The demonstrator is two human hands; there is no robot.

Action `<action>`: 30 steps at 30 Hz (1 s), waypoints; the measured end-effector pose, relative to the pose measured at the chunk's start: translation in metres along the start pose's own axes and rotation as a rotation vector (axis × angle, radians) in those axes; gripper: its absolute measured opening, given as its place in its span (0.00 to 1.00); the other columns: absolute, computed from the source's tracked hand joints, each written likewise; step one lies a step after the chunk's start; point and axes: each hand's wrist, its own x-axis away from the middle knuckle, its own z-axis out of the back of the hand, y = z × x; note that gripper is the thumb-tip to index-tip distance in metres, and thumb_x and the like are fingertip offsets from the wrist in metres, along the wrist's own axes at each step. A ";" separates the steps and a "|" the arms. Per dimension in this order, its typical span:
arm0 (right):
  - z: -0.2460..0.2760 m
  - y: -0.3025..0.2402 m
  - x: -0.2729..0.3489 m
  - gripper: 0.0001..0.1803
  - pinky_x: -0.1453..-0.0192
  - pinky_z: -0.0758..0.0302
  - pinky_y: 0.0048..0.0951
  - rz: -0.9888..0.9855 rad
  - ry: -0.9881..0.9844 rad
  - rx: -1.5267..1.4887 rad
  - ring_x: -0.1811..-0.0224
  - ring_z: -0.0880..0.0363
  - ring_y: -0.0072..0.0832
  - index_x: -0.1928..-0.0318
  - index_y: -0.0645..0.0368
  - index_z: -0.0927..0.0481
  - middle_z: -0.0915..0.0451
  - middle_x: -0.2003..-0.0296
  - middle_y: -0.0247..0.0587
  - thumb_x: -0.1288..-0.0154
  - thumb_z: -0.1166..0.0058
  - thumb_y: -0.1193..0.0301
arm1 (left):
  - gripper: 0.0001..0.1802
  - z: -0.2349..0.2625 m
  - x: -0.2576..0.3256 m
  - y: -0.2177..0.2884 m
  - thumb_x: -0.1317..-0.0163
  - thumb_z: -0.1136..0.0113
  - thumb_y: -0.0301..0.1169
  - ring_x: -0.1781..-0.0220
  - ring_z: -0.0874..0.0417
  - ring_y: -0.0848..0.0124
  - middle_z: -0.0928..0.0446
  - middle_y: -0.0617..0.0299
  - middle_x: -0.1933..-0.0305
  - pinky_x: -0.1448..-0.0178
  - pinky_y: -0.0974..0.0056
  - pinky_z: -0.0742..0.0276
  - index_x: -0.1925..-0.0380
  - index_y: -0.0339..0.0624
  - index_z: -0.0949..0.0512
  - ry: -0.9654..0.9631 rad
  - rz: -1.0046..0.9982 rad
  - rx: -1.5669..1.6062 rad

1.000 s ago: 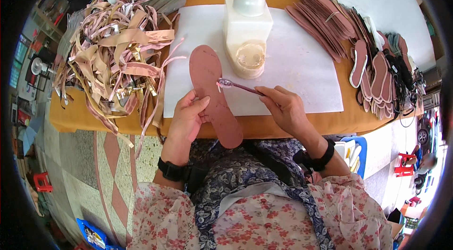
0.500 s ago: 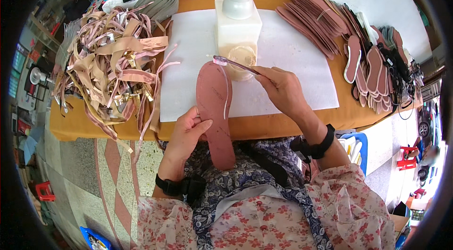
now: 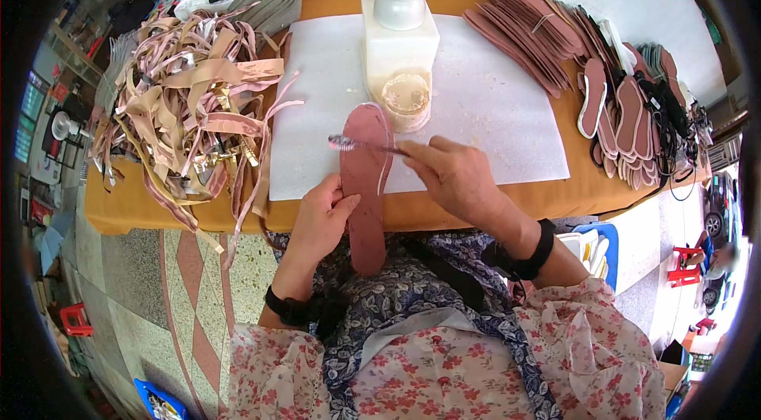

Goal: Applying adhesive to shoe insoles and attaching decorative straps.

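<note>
Since half a second ago the brush [image 3: 346, 143] has swung from the tip of the insole down to its left long edge, and the right hand [image 3: 458, 180] has moved left and nearer the body with it. Reddish-brown and flat, the insole [image 3: 370, 182] is held up across the table's front edge, its broad end over the white sheet [image 3: 499, 143] and its narrow end over the apron [image 3: 416, 281]. One white line follows its right margin up around the tip. The left hand [image 3: 321, 214] is clamped on its left side, thumb on top. The right hand's fingers are closed on the brush handle; whether the bristles touch the insole, I cannot tell.

Just beyond the insole stands a white container [image 3: 400, 40] with a cone-shaped top, a round crusted cup [image 3: 407, 95] at its front. Tangled tan and pink straps [image 3: 198, 103] heap over the left end of the table [image 3: 444, 218], with grey sheets [image 3: 273, 0] stacked toward the far left corner. Near the far right corner lie fanned reddish-brown insoles [image 3: 527, 36]; white-rimmed insoles [image 3: 630, 123] and black cables [image 3: 674, 131] crowd the right edge.
</note>
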 end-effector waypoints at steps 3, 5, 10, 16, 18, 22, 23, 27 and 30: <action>-0.004 -0.007 0.009 0.13 0.74 0.27 0.39 0.035 -0.046 -0.021 0.76 0.24 0.43 0.53 0.51 0.18 0.25 0.76 0.42 0.39 0.41 0.70 | 0.10 0.001 0.000 0.006 0.37 0.47 0.19 0.59 0.20 0.74 0.19 0.55 0.59 0.56 0.70 0.25 0.56 0.31 0.28 -0.005 0.164 0.143; -0.002 -0.005 0.004 0.13 0.73 0.28 0.39 0.030 -0.044 -0.023 0.75 0.24 0.43 0.52 0.51 0.18 0.25 0.75 0.42 0.39 0.42 0.69 | 0.09 0.002 0.003 0.004 0.36 0.47 0.19 0.57 0.21 0.76 0.19 0.57 0.58 0.55 0.71 0.26 0.56 0.31 0.28 0.004 0.140 0.224; 0.000 0.024 -0.014 0.13 0.73 0.29 0.39 -0.092 0.066 0.078 0.75 0.24 0.43 0.52 0.52 0.19 0.25 0.75 0.42 0.36 0.45 0.68 | 0.07 0.003 0.008 0.010 0.36 0.47 0.20 0.58 0.23 0.77 0.20 0.58 0.60 0.55 0.72 0.27 0.59 0.31 0.29 -0.042 0.097 0.147; -0.002 0.019 -0.009 0.12 0.73 0.30 0.38 -0.134 0.091 0.034 0.77 0.26 0.43 0.52 0.52 0.18 0.25 0.76 0.43 0.36 0.44 0.68 | 0.05 0.005 0.007 -0.003 0.36 0.46 0.21 0.63 0.24 0.80 0.20 0.61 0.64 0.61 0.74 0.28 0.61 0.32 0.30 -0.026 0.095 0.174; -0.004 0.016 -0.006 0.12 0.73 0.29 0.38 -0.128 0.090 0.020 0.77 0.25 0.42 0.52 0.52 0.18 0.25 0.76 0.43 0.36 0.44 0.68 | 0.06 0.004 0.006 -0.003 0.36 0.46 0.21 0.64 0.24 0.80 0.20 0.61 0.64 0.63 0.74 0.29 0.61 0.33 0.29 -0.030 0.123 0.177; -0.016 0.010 0.004 0.13 0.72 0.28 0.38 -0.058 -0.032 -0.030 0.75 0.23 0.43 0.52 0.52 0.18 0.25 0.75 0.44 0.37 0.43 0.69 | 0.07 0.003 -0.002 -0.002 0.36 0.45 0.24 0.68 0.23 0.80 0.20 0.63 0.67 0.67 0.74 0.27 0.59 0.35 0.26 -0.049 0.230 0.266; -0.017 0.011 0.004 0.13 0.72 0.28 0.38 -0.059 -0.030 -0.025 0.75 0.23 0.43 0.52 0.52 0.18 0.25 0.75 0.44 0.37 0.43 0.69 | 0.07 0.003 -0.004 -0.004 0.36 0.45 0.25 0.69 0.22 0.79 0.19 0.63 0.67 0.68 0.73 0.26 0.59 0.36 0.25 -0.043 0.273 0.311; 0.007 0.024 0.000 0.11 0.72 0.25 0.41 -0.103 0.099 -0.010 0.75 0.22 0.44 0.54 0.50 0.19 0.23 0.75 0.43 0.35 0.45 0.64 | 0.07 0.004 -0.003 0.008 0.36 0.45 0.25 0.70 0.20 0.78 0.19 0.63 0.68 0.70 0.73 0.23 0.59 0.37 0.25 -0.057 0.332 0.248; 0.037 0.043 -0.003 0.11 0.73 0.26 0.40 -0.158 0.160 0.157 0.76 0.22 0.43 0.55 0.51 0.18 0.23 0.75 0.43 0.36 0.45 0.64 | 0.08 0.005 -0.004 0.008 0.36 0.45 0.26 0.69 0.19 0.78 0.18 0.62 0.67 0.69 0.73 0.22 0.58 0.37 0.24 -0.059 0.372 0.265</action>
